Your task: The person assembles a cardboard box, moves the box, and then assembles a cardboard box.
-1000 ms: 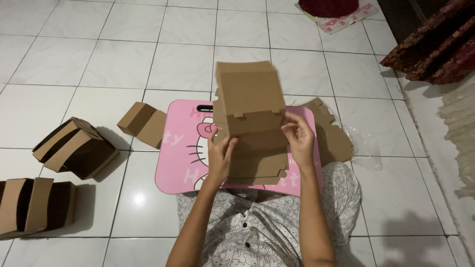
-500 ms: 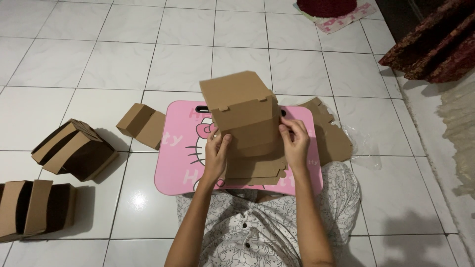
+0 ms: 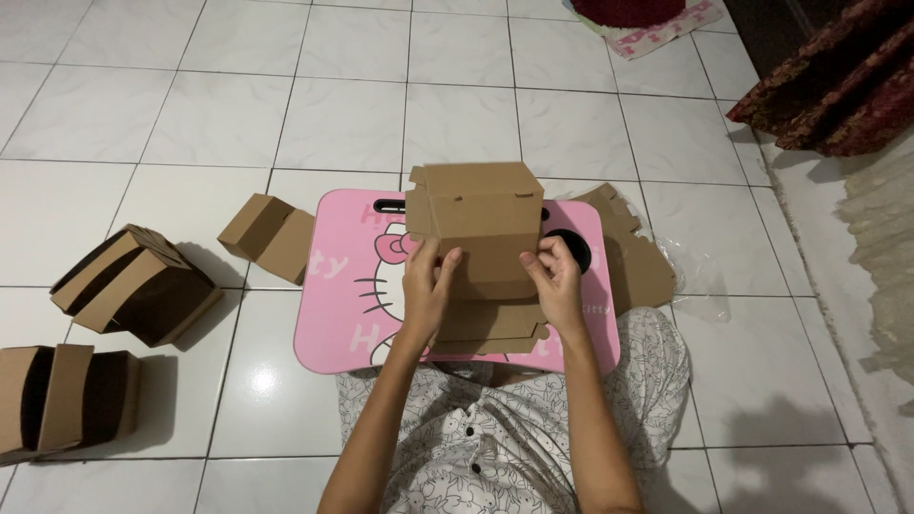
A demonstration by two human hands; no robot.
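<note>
A brown cardboard box blank (image 3: pixel 481 221), partly folded, is held up over a pink lap table (image 3: pixel 345 286) with a cartoon cat print. My left hand (image 3: pixel 426 286) grips its left side with the thumb across the front panel. On the right side, my right hand (image 3: pixel 555 279) pinches the panel with thumb and fingers. The box's lower flaps (image 3: pixel 490 328) hang down between my wrists. Both forearms reach up from my lap, which is covered by white patterned cloth.
Folded cardboard boxes lie on the white tiled floor: one (image 3: pixel 268 236) by the table's left edge, two stacks (image 3: pixel 133 284) (image 3: pixel 62 398) farther left. Flat cardboard pieces (image 3: pixel 640 257) and clear plastic sit at the table's right. A dark red cloth (image 3: pixel 838 86) lies at the far right.
The box has been lowered and turned, so its broad panel now faces me squarely. My hands shifted from its lower part to its sides, thumbs on the front.
</note>
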